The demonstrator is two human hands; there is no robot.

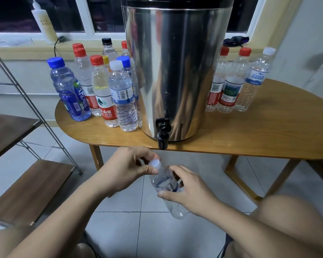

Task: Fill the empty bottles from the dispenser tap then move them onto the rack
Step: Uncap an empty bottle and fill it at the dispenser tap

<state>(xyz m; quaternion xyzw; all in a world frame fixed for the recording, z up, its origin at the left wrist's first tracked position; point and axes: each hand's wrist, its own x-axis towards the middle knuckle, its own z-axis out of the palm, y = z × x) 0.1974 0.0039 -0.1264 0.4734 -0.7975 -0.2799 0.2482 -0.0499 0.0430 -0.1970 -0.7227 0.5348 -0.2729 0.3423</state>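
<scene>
A rounded wooden table point(268, 127) is seen before a dark window, and a steel dispenser point(175, 71) is set on it, its black tap point(162, 135) overhanging the near edge. Below the tap, at six o'clock from it, a clear bottle point(164, 181) is held tilted over the tiled floor. Its white cap point(154, 163) is pinched by the left hand point(123, 168), while the labelled body is gripped by the right hand point(190, 189). The bottle is judged empty, hence light, thin-walled and easily crushed. A hold around the labelled middle is advised, made firmer once water adds weight. A cluster of capped bottles point(101, 86) is stood at nine o'clock of the dispenser, and three more bottles point(231, 81) at three o'clock. The rack point(26, 183) is placed at nine o'clock of the hands, and the table leg point(97, 157) may be met on the way.
</scene>
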